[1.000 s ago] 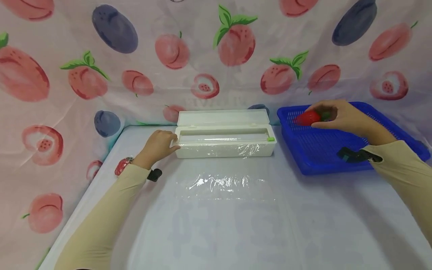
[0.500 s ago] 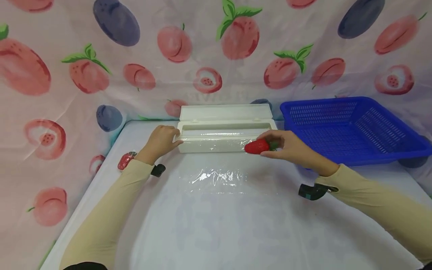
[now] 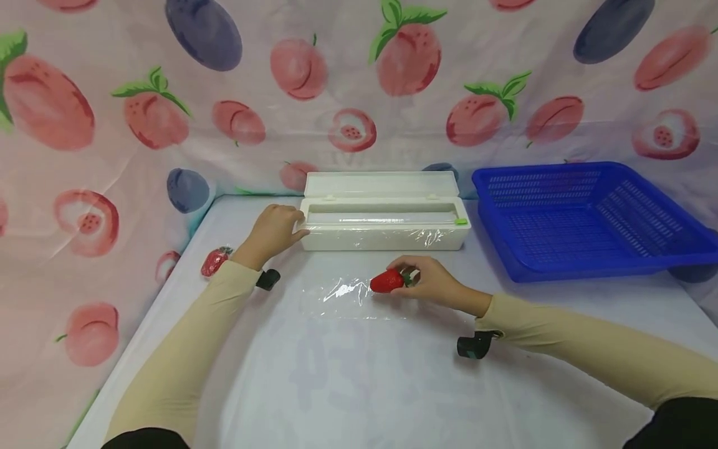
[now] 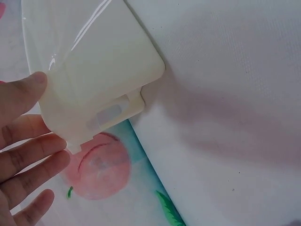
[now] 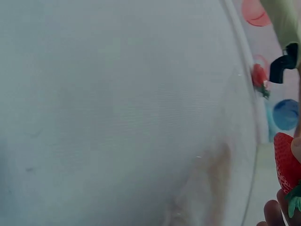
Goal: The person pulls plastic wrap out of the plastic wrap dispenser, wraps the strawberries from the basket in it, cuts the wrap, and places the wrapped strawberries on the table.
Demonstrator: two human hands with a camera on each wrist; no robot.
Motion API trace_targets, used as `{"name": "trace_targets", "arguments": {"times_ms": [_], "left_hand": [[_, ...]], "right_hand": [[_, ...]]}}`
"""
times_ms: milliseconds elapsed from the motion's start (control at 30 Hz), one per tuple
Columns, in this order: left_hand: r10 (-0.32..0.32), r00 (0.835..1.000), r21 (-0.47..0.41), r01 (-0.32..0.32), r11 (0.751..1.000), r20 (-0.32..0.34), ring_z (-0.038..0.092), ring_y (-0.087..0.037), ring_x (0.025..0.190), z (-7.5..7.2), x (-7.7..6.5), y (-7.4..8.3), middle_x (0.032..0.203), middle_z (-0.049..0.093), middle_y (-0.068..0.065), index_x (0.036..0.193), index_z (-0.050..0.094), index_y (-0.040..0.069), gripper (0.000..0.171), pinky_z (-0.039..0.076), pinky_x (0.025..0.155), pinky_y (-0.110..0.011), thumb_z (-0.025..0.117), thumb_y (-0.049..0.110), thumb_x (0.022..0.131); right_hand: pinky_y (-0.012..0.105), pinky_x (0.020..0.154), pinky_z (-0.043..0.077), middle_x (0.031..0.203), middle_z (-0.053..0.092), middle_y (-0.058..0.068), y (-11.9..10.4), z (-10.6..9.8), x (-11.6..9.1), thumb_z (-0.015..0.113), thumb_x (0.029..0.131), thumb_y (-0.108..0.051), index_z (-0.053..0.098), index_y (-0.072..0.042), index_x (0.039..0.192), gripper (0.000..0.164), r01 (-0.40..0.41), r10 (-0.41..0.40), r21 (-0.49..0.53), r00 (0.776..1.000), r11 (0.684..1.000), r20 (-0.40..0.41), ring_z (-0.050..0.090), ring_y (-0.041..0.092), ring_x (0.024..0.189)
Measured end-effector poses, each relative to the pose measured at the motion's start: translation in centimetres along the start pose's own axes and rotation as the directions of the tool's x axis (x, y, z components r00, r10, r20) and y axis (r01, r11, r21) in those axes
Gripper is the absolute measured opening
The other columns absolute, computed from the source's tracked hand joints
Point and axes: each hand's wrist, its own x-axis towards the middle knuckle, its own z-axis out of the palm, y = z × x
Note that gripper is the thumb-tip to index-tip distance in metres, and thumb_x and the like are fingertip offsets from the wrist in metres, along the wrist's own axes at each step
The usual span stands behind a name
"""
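My right hand (image 3: pixel 429 284) pinches a red strawberry (image 3: pixel 387 281) by its green-leaf end, over a sheet of clear cling film (image 3: pixel 342 299) spread on the table. In the right wrist view the strawberry (image 5: pixel 287 162) shows at the right edge between thumb and fingers. My left hand (image 3: pixel 273 229) grips the left end of a white cling film box (image 3: pixel 387 240), whose lid stands raised. The left wrist view shows the thumb on the edge of the box (image 4: pixel 103 52) and the fingers at its end. Film runs from the roll inside over the box's front.
A film-wrapped strawberry (image 3: pixel 214 262) lies left of my left forearm. A blue plastic basket (image 3: pixel 561 268) stands at the right. A green slider (image 3: pixel 461 222) sits on the box's right end. Behind the table (image 3: pixel 359 386) hangs a fruit-print cloth (image 3: pixel 241 168).
My right hand has carried the strawberry out of the blue basket, leftward past the box's front and over the cling film. The left hand stays at the box's end.
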Motion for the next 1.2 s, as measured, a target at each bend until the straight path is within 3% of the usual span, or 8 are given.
{"name": "trace_targets", "arguments": {"times_ms": [467, 667, 833, 1200], "left_hand": [[-0.003, 1.0, -0.006, 0.003, 1.0, 0.004, 0.066, -0.03, 0.08, 0.1, 0.1, 0.2, 0.085, 0.071, -0.015, 0.09, 0.069, -0.001, 0.027, 0.048, 0.087, -0.046, 0.072, 0.025, 0.081], [-0.006, 1.0, -0.003, 0.006, 1.0, 0.003, 0.066, -0.03, 0.082, 0.0, 0.1, 0.0, 0.087, 0.071, -0.015, 0.092, 0.069, -0.001, 0.029, 0.048, 0.087, -0.046, 0.072, 0.025, 0.082], [-0.023, 1.0, -0.011, 0.023, 1.0, 0.003, 0.066, -0.03, 0.084, -0.1, 0.1, -0.1, 0.089, 0.071, -0.015, 0.093, 0.07, -0.001, 0.03, 0.048, 0.088, -0.046, 0.073, 0.026, 0.081], [-0.028, 1.0, -0.011, 0.028, 1.0, 0.002, 0.066, -0.031, 0.088, 0.2, 0.0, -0.1, 0.093, 0.071, -0.015, 0.096, 0.069, 0.0, 0.032, 0.047, 0.088, -0.047, 0.072, 0.028, 0.082]], "right_hand": [[0.023, 0.065, 0.047, 0.103, 0.068, 0.01, 1.1, 1.3, 0.3, 0.08, 0.071, -0.014, 0.064, -0.007, 0.113, 0.045, -0.066, 0.065, -0.122, 0.998, 0.99, -0.014, 0.058, 0.016, 0.083], [0.029, 0.076, 0.051, 0.107, 0.068, 0.01, 1.6, 1.4, 0.6, 0.08, 0.072, -0.014, 0.063, -0.005, 0.114, 0.045, -0.038, 0.038, -0.179, 0.999, 0.983, -0.004, 0.06, 0.019, 0.092], [0.035, 0.082, 0.052, 0.108, 0.068, 0.009, 1.7, 1.3, 0.6, 0.08, 0.072, -0.014, 0.063, -0.005, 0.114, 0.046, -0.055, 0.06, -0.219, 0.998, 0.974, 0.014, 0.062, 0.021, 0.096], [0.03, 0.076, 0.051, 0.107, 0.067, 0.01, 1.8, 1.3, 0.4, 0.08, 0.072, -0.016, 0.062, -0.005, 0.114, 0.047, -0.091, 0.095, -0.22, 0.995, 0.971, 0.007, 0.06, 0.019, 0.091]]}}
